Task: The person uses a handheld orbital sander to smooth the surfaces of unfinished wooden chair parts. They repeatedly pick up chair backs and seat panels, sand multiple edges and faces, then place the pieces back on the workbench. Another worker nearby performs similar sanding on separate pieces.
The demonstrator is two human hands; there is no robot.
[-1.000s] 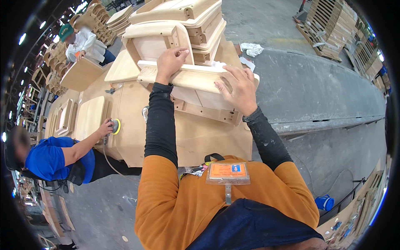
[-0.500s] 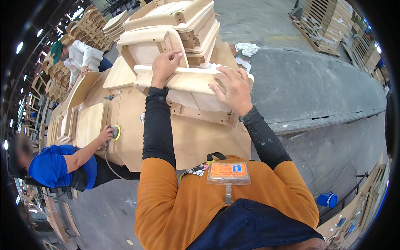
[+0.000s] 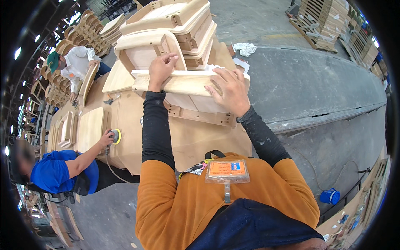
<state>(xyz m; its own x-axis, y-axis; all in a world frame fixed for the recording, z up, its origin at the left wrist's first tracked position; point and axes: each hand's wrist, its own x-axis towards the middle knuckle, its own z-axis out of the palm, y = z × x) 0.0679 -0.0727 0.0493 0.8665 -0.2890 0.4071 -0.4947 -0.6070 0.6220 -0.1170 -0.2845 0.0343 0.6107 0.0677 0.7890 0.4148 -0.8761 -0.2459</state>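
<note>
A pale wooden seat frame [image 3: 189, 85] stands tilted on its edge in front of me, its rounded rail uppermost and a drilled lower rail [image 3: 200, 115] nearer me. My left hand [image 3: 161, 71] rests at the left part of the top rail, its fingers loosely bent and apart, with nothing visible in them. Over the right end of the same rail lies my right hand [image 3: 230, 91], gripping it with the fingers across the top and the thumb on the near face. A bit of white material [image 3: 213, 67] shows behind the rail.
More wooden frames [image 3: 166, 21] are stacked just behind. On the left, a person in blue [image 3: 62, 166] holds a round sander [image 3: 115, 136] by a wooden panel [image 3: 91, 125]; another in white [image 3: 79, 62] handles a curved panel [image 3: 87, 85]. A grey table [image 3: 308, 83] lies right.
My hands stay on the rail, having shifted slightly; the left fingers look more loosened. The person in white has leaned forward and turned the curved panel more upright.
</note>
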